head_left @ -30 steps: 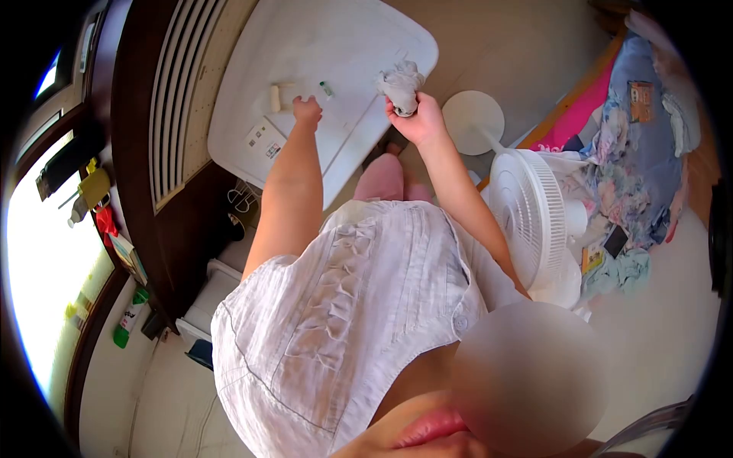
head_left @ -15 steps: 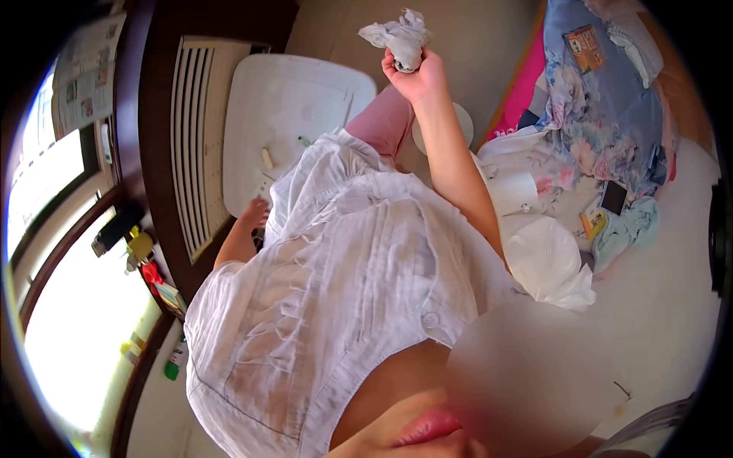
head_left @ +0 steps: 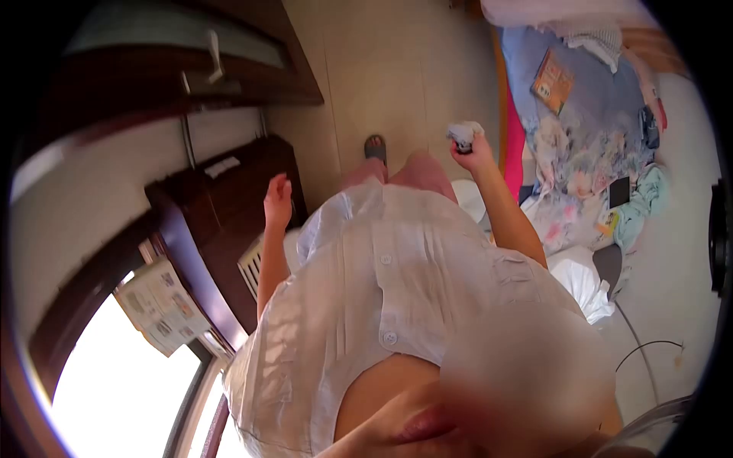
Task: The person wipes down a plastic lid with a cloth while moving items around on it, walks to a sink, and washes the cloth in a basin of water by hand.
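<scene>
My right hand (head_left: 475, 156) is closed around a crumpled white cloth (head_left: 464, 131), held out in front of my body on the right. A dark patch shows at the cloth's lower side, near the fingers. My left hand (head_left: 279, 204) is raised at the left with its fingers loosely bent, and nothing shows in it. It is nearest to a dark brown cabinet (head_left: 217, 187) and does not appear to touch it. A foot in a grey sandal (head_left: 375, 148) is on the tiled floor ahead.
A bed on the right bears a blue floral sheet (head_left: 565, 137), an orange packet (head_left: 553, 81), a dark phone-like object (head_left: 619, 192) and a white plastic bag (head_left: 579, 281). A dark door with a handle (head_left: 215, 57) stands ahead left. Newspaper (head_left: 163, 305) hangs by the window.
My body has turned and moved away from the white plastic table, which is mostly out of sight. My left hand has risen from near it. The cloth stays in my right hand, now lower and further right.
</scene>
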Motion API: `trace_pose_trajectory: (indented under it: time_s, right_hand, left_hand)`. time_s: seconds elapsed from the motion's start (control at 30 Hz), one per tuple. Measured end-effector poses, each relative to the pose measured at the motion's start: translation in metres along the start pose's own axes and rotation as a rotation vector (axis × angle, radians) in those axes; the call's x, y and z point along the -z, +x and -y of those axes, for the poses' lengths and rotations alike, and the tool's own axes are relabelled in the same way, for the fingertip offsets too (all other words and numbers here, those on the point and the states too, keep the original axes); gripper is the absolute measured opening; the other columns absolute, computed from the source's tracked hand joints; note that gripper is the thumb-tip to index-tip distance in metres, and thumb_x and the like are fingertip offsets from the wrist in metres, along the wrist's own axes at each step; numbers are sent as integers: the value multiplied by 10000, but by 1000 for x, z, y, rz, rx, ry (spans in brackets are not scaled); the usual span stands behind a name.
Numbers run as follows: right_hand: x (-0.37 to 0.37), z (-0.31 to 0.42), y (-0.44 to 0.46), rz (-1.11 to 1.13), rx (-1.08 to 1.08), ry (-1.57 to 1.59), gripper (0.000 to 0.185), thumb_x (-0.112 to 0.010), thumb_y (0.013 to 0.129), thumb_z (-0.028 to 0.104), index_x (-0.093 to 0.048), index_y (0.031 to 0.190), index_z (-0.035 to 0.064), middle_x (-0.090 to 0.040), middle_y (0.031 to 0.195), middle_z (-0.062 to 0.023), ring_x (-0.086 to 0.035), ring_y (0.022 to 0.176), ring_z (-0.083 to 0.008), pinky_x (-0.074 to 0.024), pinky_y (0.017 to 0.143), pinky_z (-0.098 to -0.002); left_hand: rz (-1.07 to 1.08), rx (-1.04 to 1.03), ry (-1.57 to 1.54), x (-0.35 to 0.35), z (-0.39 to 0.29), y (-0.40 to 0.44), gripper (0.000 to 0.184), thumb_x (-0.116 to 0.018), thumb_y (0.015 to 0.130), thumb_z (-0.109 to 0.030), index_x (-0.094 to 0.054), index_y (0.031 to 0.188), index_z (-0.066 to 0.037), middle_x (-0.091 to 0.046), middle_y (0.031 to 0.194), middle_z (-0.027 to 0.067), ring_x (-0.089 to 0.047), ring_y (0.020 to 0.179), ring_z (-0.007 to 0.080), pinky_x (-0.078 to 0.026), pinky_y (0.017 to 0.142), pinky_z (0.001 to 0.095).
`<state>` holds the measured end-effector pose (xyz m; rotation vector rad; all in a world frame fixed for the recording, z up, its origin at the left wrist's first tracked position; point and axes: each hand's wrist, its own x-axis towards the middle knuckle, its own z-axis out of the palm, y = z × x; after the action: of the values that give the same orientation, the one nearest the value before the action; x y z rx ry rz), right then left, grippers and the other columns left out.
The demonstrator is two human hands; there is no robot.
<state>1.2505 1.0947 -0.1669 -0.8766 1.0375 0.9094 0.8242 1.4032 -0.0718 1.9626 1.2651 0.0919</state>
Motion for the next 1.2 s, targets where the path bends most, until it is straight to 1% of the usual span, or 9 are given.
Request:
trace_pose_trajectory:
  time_s: [0.13,0.23,0.33,0.4,0.53,0.8,1.03,1.1,1.2]
  right_hand:
    - [-109,51,-33,21,3,-34,306,-419,1023,304,-563,1221,121,-599,1114,-104,-559,917,-256,-491,706,-380]
    - [-192,83,-22,28,6,14,309,-414,1024,307,-568,1215,119,-602,1130,-103,-560,917,-256,-492,706,-376]
    - [-284,122,8,37,-29,-25,300,-432,1008,304,-586,1200,132,-636,1098,-86,-587,889,-231,-497,679,-368]
    - [-353,153,31,214,-70,-124,263,-454,996,287,-616,1144,142,-662,1028,-56,-606,883,-209,-504,657,-361]
    - [-508,197,69,193,-88,-183,292,-397,1022,286,-596,1175,136,-648,1078,-72,-602,906,-231,-503,675,-368]
    - [-812,238,138,322,-127,-332,306,-391,1014,252,-597,1186,105,-637,1095,-98,-593,908,-233,-506,686,-361]
    - [-1005,289,220,270,-277,-146,323,-417,1007,349,-641,1062,122,-645,965,-86,-591,776,-216,-518,609,-367]
    - [-1042,318,213,321,-174,-111,322,-424,1007,356,-641,1060,125,-648,950,-87,-591,778,-217,-517,607,-368]
    - [-1095,373,241,344,-83,-91,304,-431,1006,336,-634,1065,119,-654,965,-84,-602,803,-221,-516,622,-366]
  left_hand:
    - [-46,-133,-298,35,-160,135,491,-625,971,-240,-462,1375,-13,-621,1232,151,-631,1056,255,-491,911,351]
    - [-295,-118,-40,25,-173,210,587,-647,953,-273,-406,1409,9,-560,1332,196,-566,1199,311,-456,986,382]
    - [-209,179,17,30,-192,235,706,-623,951,-341,-305,1443,51,-413,1456,311,-407,1363,433,-355,1119,441]
    - [-215,245,8,19,-148,247,737,-663,921,-334,-306,1446,40,-423,1451,303,-426,1349,433,-361,1114,439]
    - [-218,389,91,-3,-112,241,637,-688,900,-288,-392,1389,-6,-500,1369,267,-489,1270,409,-404,1053,418]
    - [166,880,18,-14,-96,352,462,-658,926,-283,-452,1273,-58,-549,1170,177,-526,1046,298,-427,853,364]
    - [315,767,-27,48,-139,672,311,-632,949,-279,-505,1172,-104,-591,996,99,-558,851,202,-448,677,318]
    - [322,682,-80,70,-179,792,268,-625,956,-278,-520,1143,-117,-603,946,77,-568,795,174,-453,627,304]
    - [136,564,-500,100,-275,996,206,-613,966,-276,-543,1100,-137,-622,871,43,-581,711,133,-462,552,284]
